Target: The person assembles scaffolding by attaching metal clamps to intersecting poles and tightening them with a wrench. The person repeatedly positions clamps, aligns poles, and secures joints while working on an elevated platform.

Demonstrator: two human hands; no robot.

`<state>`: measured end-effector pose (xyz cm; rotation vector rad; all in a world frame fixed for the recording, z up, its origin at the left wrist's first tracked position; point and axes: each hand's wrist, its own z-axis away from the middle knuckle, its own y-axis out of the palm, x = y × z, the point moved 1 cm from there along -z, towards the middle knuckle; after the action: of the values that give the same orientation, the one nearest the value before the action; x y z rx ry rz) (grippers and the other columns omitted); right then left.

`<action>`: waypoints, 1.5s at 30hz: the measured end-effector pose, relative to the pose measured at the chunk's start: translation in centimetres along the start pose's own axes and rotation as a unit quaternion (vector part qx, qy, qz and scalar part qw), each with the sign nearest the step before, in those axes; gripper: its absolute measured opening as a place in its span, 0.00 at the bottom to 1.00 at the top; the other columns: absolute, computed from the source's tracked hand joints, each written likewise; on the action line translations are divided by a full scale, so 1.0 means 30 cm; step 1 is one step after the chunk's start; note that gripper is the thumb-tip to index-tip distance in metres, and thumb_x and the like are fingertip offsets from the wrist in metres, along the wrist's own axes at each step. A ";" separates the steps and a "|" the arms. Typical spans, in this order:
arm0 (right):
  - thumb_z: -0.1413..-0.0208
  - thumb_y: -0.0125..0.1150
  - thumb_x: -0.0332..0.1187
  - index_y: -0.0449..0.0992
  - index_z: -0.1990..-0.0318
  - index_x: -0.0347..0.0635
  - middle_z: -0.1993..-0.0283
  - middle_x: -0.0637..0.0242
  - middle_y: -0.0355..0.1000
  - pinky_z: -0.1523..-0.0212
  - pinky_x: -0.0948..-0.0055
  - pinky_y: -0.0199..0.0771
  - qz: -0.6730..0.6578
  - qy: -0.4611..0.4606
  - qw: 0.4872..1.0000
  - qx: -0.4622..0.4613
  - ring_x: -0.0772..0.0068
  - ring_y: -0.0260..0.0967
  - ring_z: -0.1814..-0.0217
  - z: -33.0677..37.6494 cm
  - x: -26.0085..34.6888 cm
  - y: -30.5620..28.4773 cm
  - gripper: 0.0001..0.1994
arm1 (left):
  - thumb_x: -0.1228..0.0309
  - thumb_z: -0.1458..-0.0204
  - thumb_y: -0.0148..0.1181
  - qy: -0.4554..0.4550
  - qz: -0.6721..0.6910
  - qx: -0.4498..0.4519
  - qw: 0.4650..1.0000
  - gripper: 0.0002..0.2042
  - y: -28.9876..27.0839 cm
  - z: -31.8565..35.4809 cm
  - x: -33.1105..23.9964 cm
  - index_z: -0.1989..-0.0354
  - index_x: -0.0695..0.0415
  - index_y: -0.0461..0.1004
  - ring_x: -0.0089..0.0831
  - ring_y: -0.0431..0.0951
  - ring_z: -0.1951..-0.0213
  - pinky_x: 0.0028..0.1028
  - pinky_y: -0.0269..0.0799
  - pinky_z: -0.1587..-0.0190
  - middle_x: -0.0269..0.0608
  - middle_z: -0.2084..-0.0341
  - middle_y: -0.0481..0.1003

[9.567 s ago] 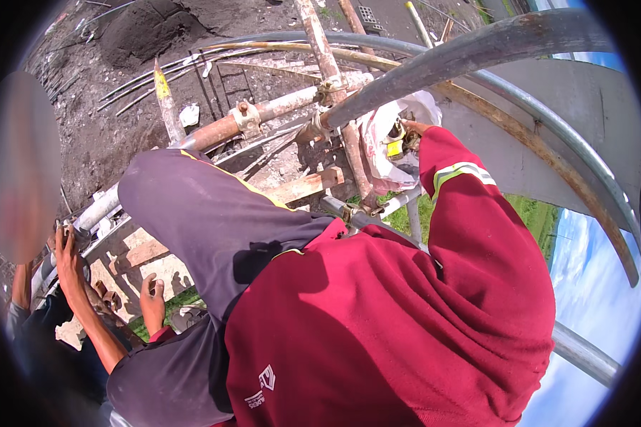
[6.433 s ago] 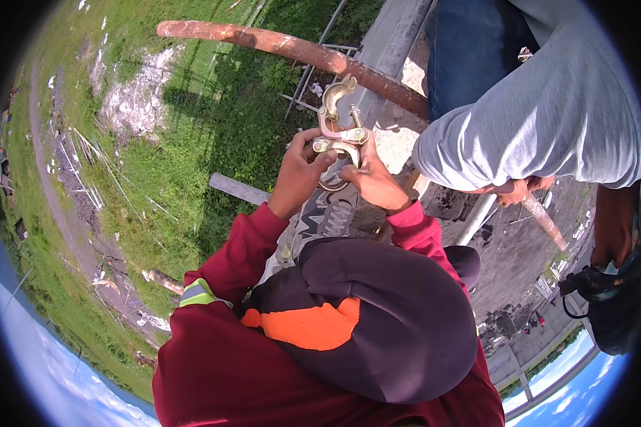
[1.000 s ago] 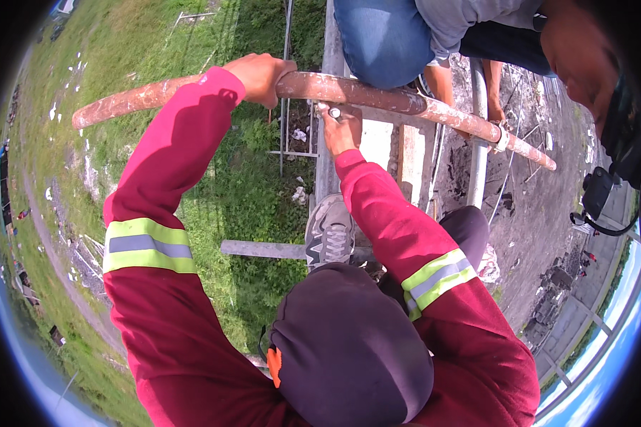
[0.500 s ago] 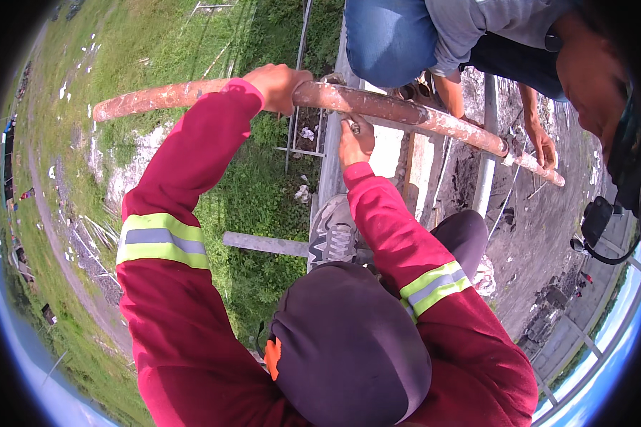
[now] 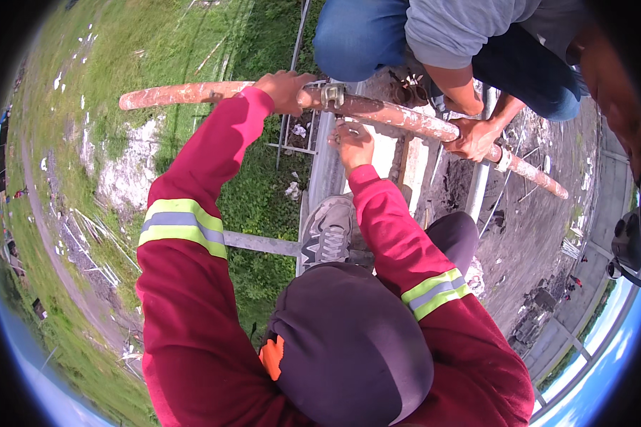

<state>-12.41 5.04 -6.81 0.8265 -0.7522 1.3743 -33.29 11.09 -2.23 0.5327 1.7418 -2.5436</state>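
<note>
A long rust-red metal pipe (image 5: 399, 118), spotted with pale residue, lies across the view, its right end lower. My left hand (image 5: 285, 91) is wrapped round it from above, left of a metal clamp (image 5: 332, 96) on the pipe. Just below that clamp is my right hand (image 5: 354, 147), its fingers curled round something small that I cannot make out. Farther right, a co-worker's hand (image 5: 471, 139) grips the pipe near a second metal collar (image 5: 504, 158).
The co-worker in blue jeans (image 5: 360, 39) crouches at the far side, over a pale beam (image 5: 320, 167). My shoe (image 5: 327, 231) rests by the beam, with a grey bar (image 5: 260, 243) on its left. Grass (image 5: 256, 164) lies far below, with bare dark ground (image 5: 530, 235) at the right.
The pipe has turned, bringing the clamp into view on its upper side, and its left end has shifted right. The co-worker's hand has moved from near the right end to grip the pipe.
</note>
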 end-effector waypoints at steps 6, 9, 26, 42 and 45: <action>0.42 0.53 0.29 0.73 0.62 0.37 0.69 0.64 0.73 0.67 0.76 0.77 -0.316 0.179 0.932 -0.002 0.70 0.73 0.68 0.000 0.021 0.058 0.05 | 0.60 0.60 0.66 0.097 0.127 0.078 0.984 0.42 0.020 -0.105 -0.090 0.35 0.54 0.53 0.50 0.73 0.51 0.40 0.68 0.48 0.59 0.51 0.71; 0.38 0.48 0.32 0.72 0.61 0.44 0.65 0.70 0.74 0.61 0.72 0.72 -0.329 0.224 0.916 0.051 0.72 0.72 0.60 -0.012 0.062 0.063 0.06 | 0.59 0.58 0.65 0.146 0.178 0.054 0.972 0.41 0.001 -0.109 -0.088 0.35 0.57 0.52 0.52 0.74 0.52 0.40 0.69 0.49 0.60 0.51 0.71; 0.43 0.53 0.29 0.61 0.46 0.35 0.47 0.57 0.68 0.46 0.68 0.67 -0.013 -0.076 0.989 0.123 0.69 0.65 0.46 0.037 0.057 -0.039 0.18 | 0.70 0.60 0.64 0.162 0.044 -0.237 0.957 0.35 0.090 0.066 -0.190 0.38 0.50 0.59 0.44 0.62 0.42 0.42 0.59 0.40 0.44 0.45 0.62; 0.50 0.62 0.44 0.75 0.54 0.46 0.53 0.53 0.72 0.50 0.66 0.66 0.467 -0.341 0.816 0.030 0.56 0.69 0.50 -0.079 0.278 -0.024 0.18 | 0.73 0.56 0.64 -0.252 0.534 -0.388 0.707 0.15 0.378 0.070 -0.449 0.60 0.63 0.70 0.43 0.75 0.59 0.35 0.70 0.56 0.49 0.62 0.73; 0.46 0.57 0.51 0.72 0.46 0.49 0.45 0.53 0.69 0.39 0.62 0.56 0.584 -0.309 0.750 0.032 0.52 0.63 0.40 -0.108 0.267 -0.022 0.24 | 0.79 0.61 0.64 -0.187 0.380 -0.522 0.741 0.13 0.404 0.073 -0.448 0.64 0.61 0.72 0.43 0.77 0.61 0.34 0.72 0.58 0.47 0.62 0.74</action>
<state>-11.32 11.97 -1.74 0.8893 -1.9796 2.2438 -18.79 2.11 -8.65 0.4398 1.8584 -0.8220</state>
